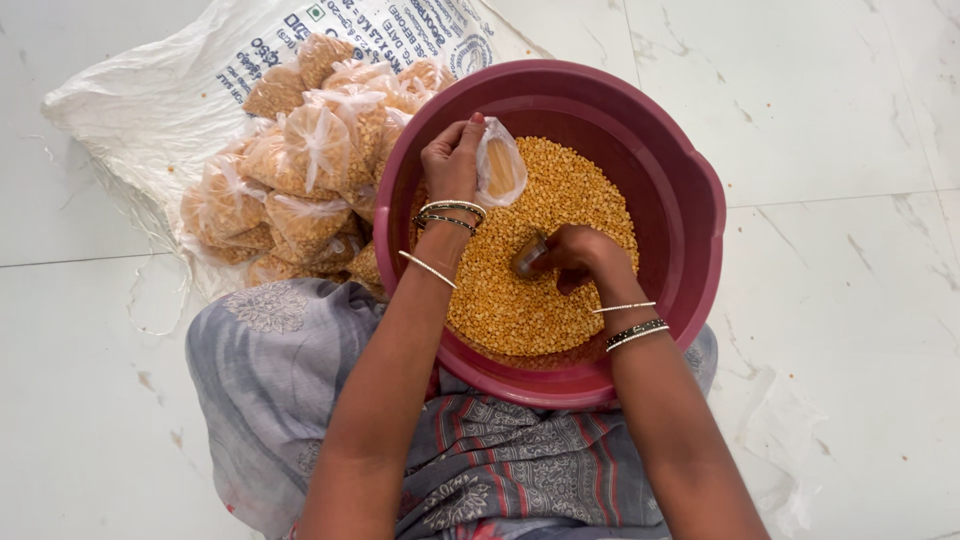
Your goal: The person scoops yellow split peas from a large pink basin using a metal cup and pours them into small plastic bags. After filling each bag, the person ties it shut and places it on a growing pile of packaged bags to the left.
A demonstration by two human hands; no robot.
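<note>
The step in hand looks like bag filling: the left hand (452,160) pinches the mouth of a small clear plastic bag (500,165) between closed fingers, holding it up over the yellow split lentils (560,230) that fill a round maroon tub (690,200). A little below and to the right of those fingers, the right hand (582,255) is curled shut around a small metal cup (527,256), which lies tipped on its side with its rim against the grain. The bag hangs just above the lentils, seems to have only a little in it, and sits apart from the cup. By my reading, the next move calls for a loaded cup brought up to the bag's mouth, with the left fingers spreading that mouth wide enough that grain does not spill back. To the left of the left hand, outside the tub wall, a heap of filled and knotted bags (300,170) rests on a white printed sack (150,90) spread on the pale tiled floor (830,100). Counting: one tub, one cup, one bag being held, one sack, and roughly a dozen filled bags, though they overlap too much for an exact number. Each wrist carries several thin bangles.
</note>
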